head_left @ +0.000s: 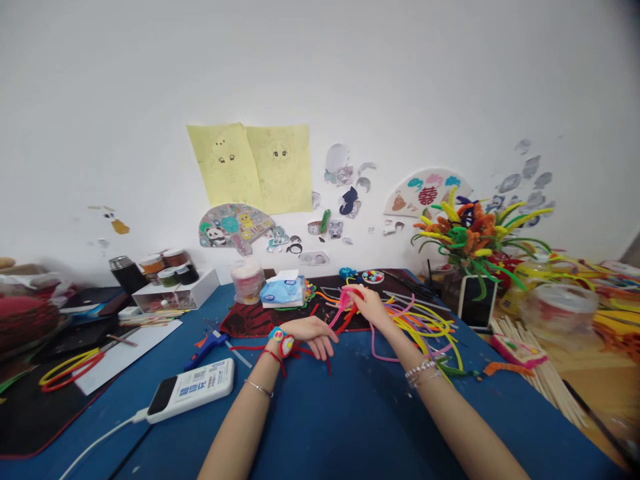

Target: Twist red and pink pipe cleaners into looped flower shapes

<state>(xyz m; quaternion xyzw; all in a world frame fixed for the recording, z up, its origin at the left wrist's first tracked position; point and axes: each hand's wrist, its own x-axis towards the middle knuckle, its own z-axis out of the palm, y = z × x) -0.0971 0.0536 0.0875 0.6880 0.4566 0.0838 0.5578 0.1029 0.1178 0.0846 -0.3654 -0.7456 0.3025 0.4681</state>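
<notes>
- Far left: loops of yellow and red pipe cleaner (70, 371) lying on a black mat (30, 427), just beside a white sheet of paper (127, 357).
- Next along: a blue glue gun (206, 348) on the blue tabletop (350, 427), near a white power strip (190, 390) with its cable trailing off toward the lower left.
- Left hand (305, 337): fingers (320, 345) released and loosely extended, just above loose red pipe cleaners (300, 353); two round ornaments at the wrist (287, 345).
- Centre: a pink pipe cleaner (343, 298) raised above a dark patterned mat (250, 320), between both hands, in the right hand's hold.
- Right hand (367, 305): fingers (353, 293) clenched, grasping the pink pipe cleaner.
- Just right: a tangled heap of yellow, purple, pink and orange pipe cleaners (420, 327) on the tabletop.
- Far right: an upright bouquet of pipe-cleaner flowers (470, 237), beyond the heap.
</notes>
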